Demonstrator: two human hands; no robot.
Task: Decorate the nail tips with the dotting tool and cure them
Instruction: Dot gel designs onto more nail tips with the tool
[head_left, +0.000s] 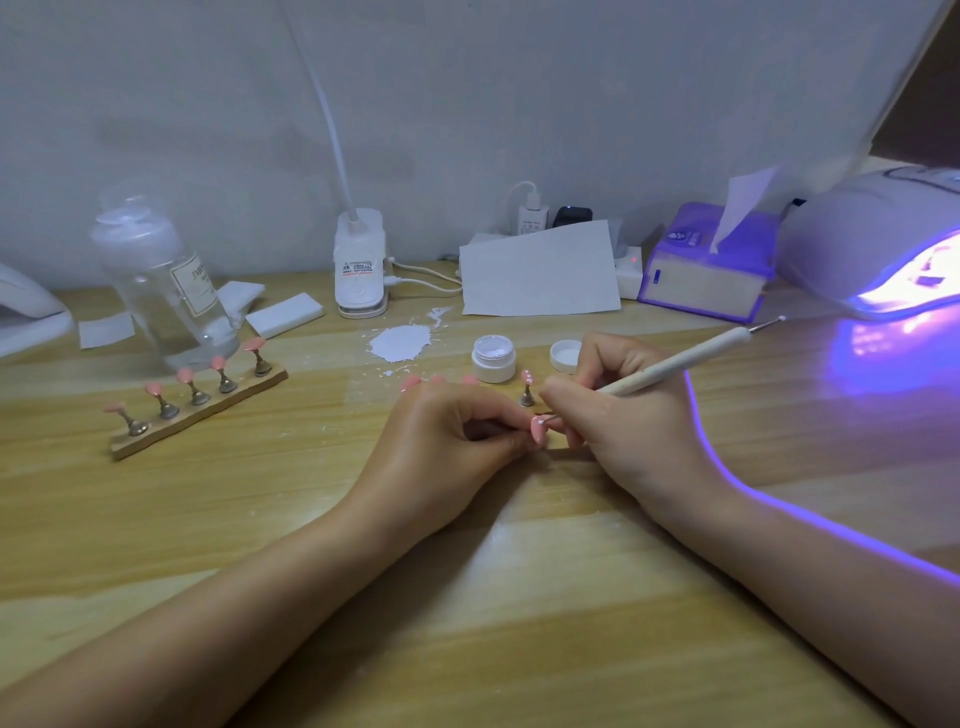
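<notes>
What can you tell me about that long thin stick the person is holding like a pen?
The dotting tool is a slim cream-coloured rod with a thin metal pin ending in a tiny ball at its raised far end. It slants down from upper right to lower left. The right hand pinches it like a pen. Its lower tip meets a pink nail tip held by the left hand.
</notes>
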